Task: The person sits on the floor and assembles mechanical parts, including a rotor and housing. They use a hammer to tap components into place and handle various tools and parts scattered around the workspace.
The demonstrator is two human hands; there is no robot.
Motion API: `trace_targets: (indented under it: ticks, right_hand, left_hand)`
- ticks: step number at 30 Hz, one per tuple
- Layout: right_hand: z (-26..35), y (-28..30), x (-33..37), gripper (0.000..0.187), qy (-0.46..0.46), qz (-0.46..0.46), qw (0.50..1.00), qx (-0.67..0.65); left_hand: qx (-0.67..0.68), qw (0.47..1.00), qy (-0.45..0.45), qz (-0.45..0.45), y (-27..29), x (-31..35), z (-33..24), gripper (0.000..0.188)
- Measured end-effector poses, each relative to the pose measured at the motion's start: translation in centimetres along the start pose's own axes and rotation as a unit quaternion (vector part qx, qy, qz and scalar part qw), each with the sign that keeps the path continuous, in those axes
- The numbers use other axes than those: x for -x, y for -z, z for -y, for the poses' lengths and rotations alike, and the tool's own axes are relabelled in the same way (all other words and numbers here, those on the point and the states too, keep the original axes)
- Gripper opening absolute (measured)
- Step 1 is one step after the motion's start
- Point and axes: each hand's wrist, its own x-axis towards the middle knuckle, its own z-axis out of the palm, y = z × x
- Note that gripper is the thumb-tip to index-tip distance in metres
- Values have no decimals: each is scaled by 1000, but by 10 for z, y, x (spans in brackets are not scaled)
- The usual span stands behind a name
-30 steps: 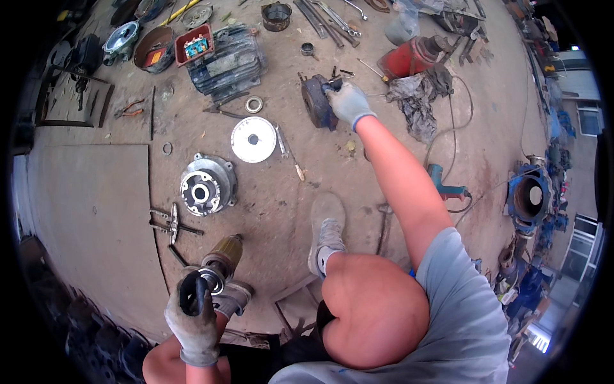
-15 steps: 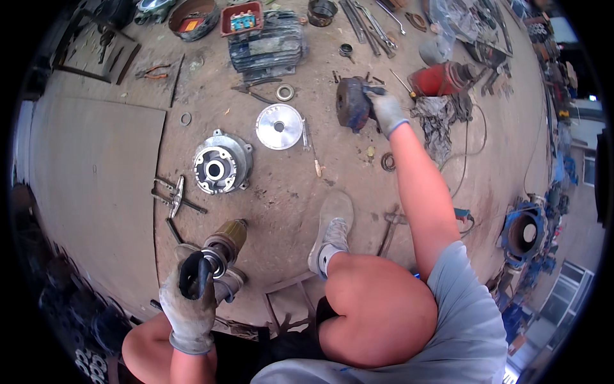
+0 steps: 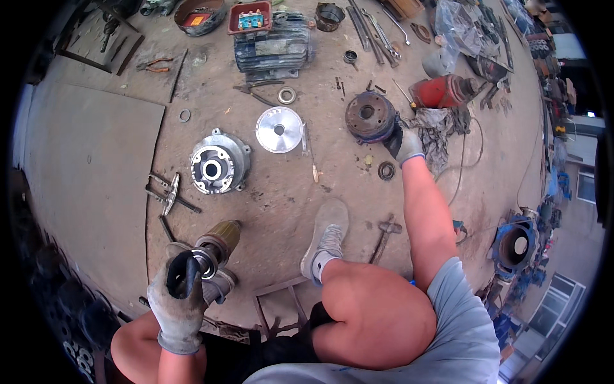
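Observation:
My left hand (image 3: 177,301), in a grey and black work glove, is closed around the shaft end of a motor rotor. The rotor's brown-green core (image 3: 222,238) points away from me, with a shiny ring bearing (image 3: 206,262) beside my fingers. At the right, my gloved right hand (image 3: 407,144) grips the near right rim of a round dark motor end cover (image 3: 369,116). That cover lies on the floor, its rusty face and centre hole upward. A dark ring (image 3: 386,170) lies just nearer to me than this hand.
A silver flanged housing (image 3: 217,163), a bright disc (image 3: 279,130) and a puller (image 3: 167,194) lie at centre left. Farther off stand a finned motor body (image 3: 273,48) and a red bottle jack (image 3: 443,91). A hammer (image 3: 385,235) lies near my shoe (image 3: 329,233).
The end cover has tipped from standing on edge to lying flat, face up. My right hand has moved slightly right and nearer. My left hand keeps its hold on the rotor.

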Motion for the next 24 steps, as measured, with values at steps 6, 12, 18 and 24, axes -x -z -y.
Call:
trace_targets:
  ticks: [6, 12, 18, 24]
  right_hand:
    - [6, -53, 23, 32, 139, -13, 898, 417]
    - [0, -56, 0, 28, -42, -116, 992, -22]
    - [24, -131, 10, 34, 40, -87, 974, 204]
    - [47, -217, 23, 36, 137, -120, 772, 609]
  left_hand:
    - [-43, 999, 12, -3, -3, 10, -20, 23]
    - [-69, 998, -11, 4, -8, 10, -16, 23]
    - [-30, 999, -15, -4, -8, 10, -15, 24]
    - [-18, 1000, -9, -20, -6, 8, 1, 23]
